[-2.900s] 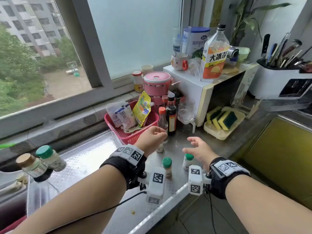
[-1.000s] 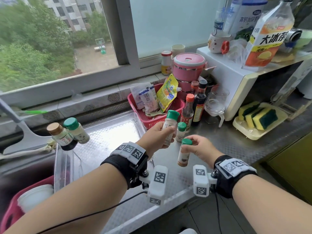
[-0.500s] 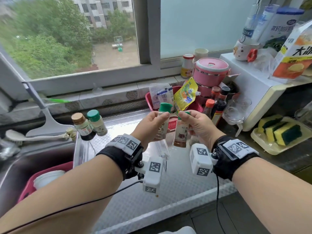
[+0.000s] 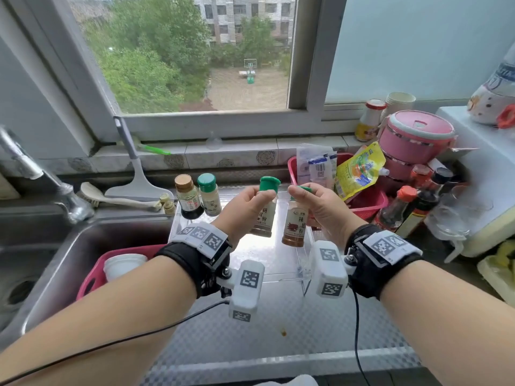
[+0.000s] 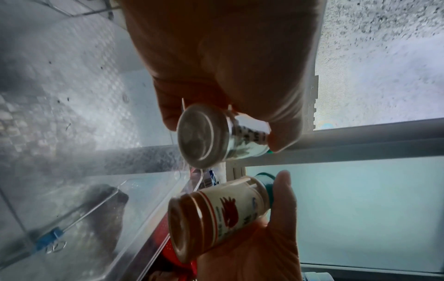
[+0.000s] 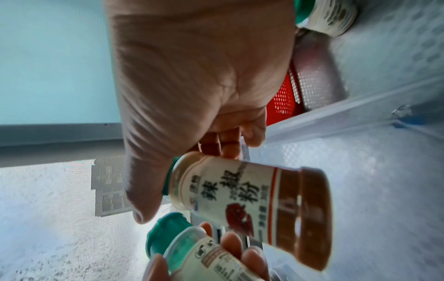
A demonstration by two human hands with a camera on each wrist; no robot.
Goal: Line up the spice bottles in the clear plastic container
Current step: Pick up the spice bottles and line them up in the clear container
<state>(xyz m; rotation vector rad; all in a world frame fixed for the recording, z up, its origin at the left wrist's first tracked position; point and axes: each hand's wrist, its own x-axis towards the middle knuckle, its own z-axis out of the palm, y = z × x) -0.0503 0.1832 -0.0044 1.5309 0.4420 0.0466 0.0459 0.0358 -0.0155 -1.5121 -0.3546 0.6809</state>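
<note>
My left hand grips a green-capped pepper bottle by its neck. Beside it, my right hand pinches a green-capped chili powder bottle near the cap. Both bottles hang upright, close together, above the clear plastic container on the steel drainboard. At the container's far left corner stand a brown-capped bottle and a green-capped bottle, side by side. The left wrist view shows the pepper bottle from below and the chili bottle over the container wall. The right wrist view shows the chili bottle.
A sink with a pink basin lies left of the container. A red basket of sachets stands at its right, then sauce bottles and a glass jug. A squeegee and a brush lean behind.
Both hands lifted a bottle each off the counter and carried them left, from beside the red basket to above the clear container. The head view has turned left.
</note>
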